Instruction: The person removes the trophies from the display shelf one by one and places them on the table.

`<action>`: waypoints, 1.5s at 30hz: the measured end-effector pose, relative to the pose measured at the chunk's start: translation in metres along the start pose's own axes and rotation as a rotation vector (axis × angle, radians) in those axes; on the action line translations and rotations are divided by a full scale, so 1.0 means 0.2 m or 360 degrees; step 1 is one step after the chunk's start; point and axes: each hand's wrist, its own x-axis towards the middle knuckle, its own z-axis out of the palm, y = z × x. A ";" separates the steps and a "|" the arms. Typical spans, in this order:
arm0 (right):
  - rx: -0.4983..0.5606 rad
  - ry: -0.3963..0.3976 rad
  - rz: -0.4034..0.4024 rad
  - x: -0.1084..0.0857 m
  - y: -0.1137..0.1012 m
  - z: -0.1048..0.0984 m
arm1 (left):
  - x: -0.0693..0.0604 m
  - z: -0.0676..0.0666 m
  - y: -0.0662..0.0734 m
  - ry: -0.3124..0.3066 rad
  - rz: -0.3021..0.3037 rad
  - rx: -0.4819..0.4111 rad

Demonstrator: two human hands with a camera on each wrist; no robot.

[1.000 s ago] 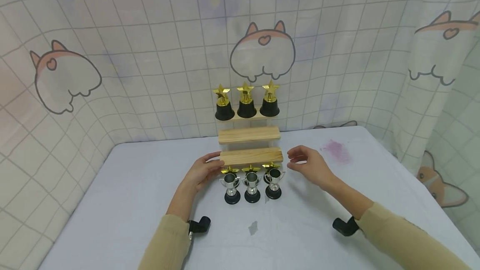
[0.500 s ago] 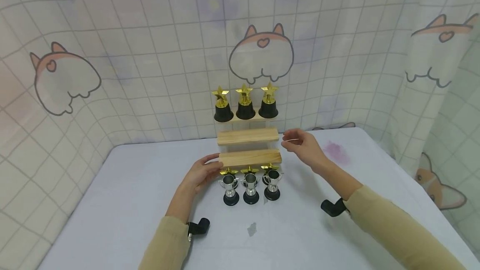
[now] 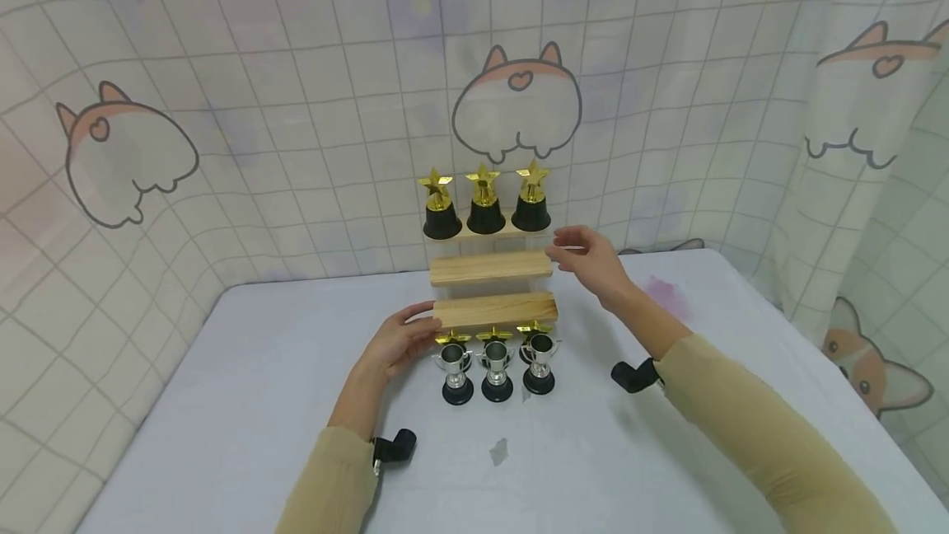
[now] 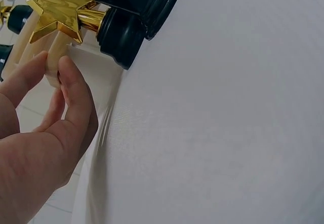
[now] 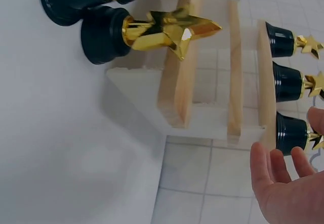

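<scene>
A stepped rack has a wooden lowest shelf (image 3: 495,311), a bare middle shelf (image 3: 491,268) and a top shelf bearing three gold star trophies (image 3: 485,204) on black bases. My left hand (image 3: 396,344) pinches the left end of the lowest shelf; in the left wrist view its thumb and fingers hold the board's end (image 4: 54,72). My right hand (image 3: 593,264) is beside the middle shelf's right end, fingers loosely bent, holding nothing. In the right wrist view that hand (image 5: 291,183) is near the top shelf's end and the nearest star trophy (image 5: 289,133).
Three silver cups (image 3: 497,369) with black bases stand on the white table (image 3: 282,402) before the rack, with several gold stars close behind them. A grid-patterned curtain (image 3: 311,147) hangs behind and at both sides. A grey patch (image 3: 499,452) lies nearer the front.
My right hand has moved up and left, from beside the lowest shelf's right end to beside the middle shelf's. My left hand keeps its hold.
</scene>
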 end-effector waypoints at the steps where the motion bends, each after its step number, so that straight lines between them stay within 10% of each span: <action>1: 0.0005 0.0009 0.0001 0.01 -0.01 0.00 | 0.00 0.00 0.00 -0.0002 0.0002 0.0005; 25: -0.0060 0.0286 -0.0051 0.28 -0.15 0.06 | -0.01 0.01 0.00 -0.0024 -0.0009 -0.0001; 45: -0.0119 0.0274 -0.0022 0.37 -0.18 0.10 | -0.01 0.00 0.01 -0.0020 -0.0016 0.0006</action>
